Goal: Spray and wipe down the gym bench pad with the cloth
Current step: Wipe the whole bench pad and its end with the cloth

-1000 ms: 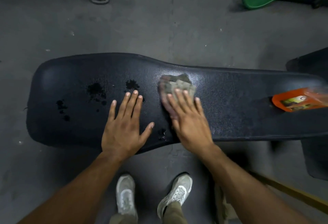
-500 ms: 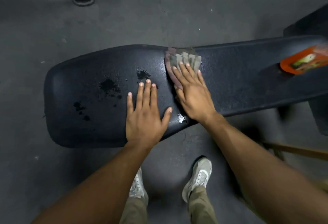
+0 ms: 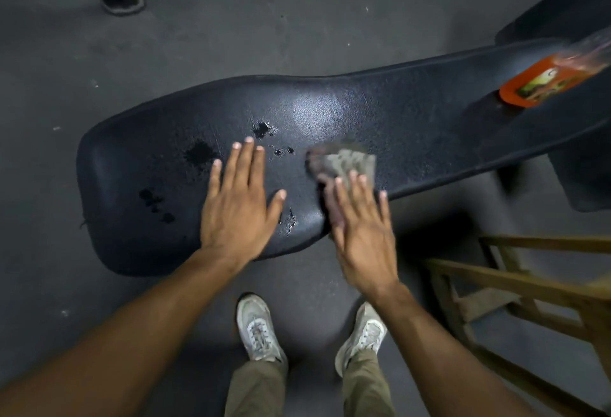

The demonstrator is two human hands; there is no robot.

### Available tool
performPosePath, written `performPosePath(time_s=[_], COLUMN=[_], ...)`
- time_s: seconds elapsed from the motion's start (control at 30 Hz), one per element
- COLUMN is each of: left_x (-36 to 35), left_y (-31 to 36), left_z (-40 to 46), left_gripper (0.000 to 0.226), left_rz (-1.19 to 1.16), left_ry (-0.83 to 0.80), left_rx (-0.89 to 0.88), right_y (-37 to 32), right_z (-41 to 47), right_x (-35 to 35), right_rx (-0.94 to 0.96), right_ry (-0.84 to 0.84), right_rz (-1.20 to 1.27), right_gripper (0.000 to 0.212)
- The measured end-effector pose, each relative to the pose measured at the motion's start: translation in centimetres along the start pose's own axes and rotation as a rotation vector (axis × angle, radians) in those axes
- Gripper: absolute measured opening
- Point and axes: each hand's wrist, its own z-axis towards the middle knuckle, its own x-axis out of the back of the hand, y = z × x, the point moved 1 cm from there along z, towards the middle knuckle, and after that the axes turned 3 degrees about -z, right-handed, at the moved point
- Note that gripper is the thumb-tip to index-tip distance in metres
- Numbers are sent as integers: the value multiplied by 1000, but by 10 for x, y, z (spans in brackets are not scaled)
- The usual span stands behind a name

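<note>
Black pebbled vinyl covered the bench pad (image 3: pixel 413 109), a long cushion with rounded edges that widened toward its left end; dark wet blotches (image 3: pixel 200 152) dotted the wide end, and a dull sheen lay on the middle. The cloth (image 3: pixel 350 160), a grey folded rag with a soft, slightly blurred outline, lay on the pad near its near edge, right of centre. The right hand (image 3: pixel 360 231) pressed flat on the cloth, its fingers (image 3: pixel 353 181) straight and spread over the cloth's near part, grasping nothing. The left hand (image 3: pixel 239 205) rested palm down on the pad just left of the cloth, fingers straight, thumb splayed, also grasping nothing. An orange spray bottle (image 3: pixel 545 84) with a printed label lay at the pad's far right end, blurred.

Against the frame half a second before, the cloth and right hand had moved from the pad's far edge toward its near edge; the left hand stayed planted by the same blotches.

Grey concrete floor (image 3: pixel 231 26) surrounded the bench. Pale worn sneakers (image 3: pixel 259 330) stood below, and a wooden frame (image 3: pixel 529 284) of square slats stood at right.
</note>
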Motion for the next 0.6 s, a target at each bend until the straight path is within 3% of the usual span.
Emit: performPosePath(time_s=[0.1,0.17,0.23,0.33,0.4,0.5,0.6], left_x=[2,-1,-4,-6,-5,-3,-5], left_y=[-29,-33,-31,-31,-32,-31,-29], left_z=[-4,-7,-8,-9,-10,-9,-8], left_gripper=[85,87,87,87,87,86,86], left_rz=[57,71,65,61,63,60,66], left_ry=[5,14,16,21,22,38,40], left_rx=[0,-8,-7,2,0,-7,-3], right_y=[25,26,8,-21,-11,40,91], right_z=[18,21,11,-19,-26,-10,16], right_x=[-2,-10,-17,-19,-16,-9,-1], right_rx=[-348,-439,-361,-62,-2,-214,-494], right_ry=[109,156,148,22,9,65,138], right_rz=[119,218,251,241,177,77,171], right_gripper=[67,65,66,71,71,69,67])
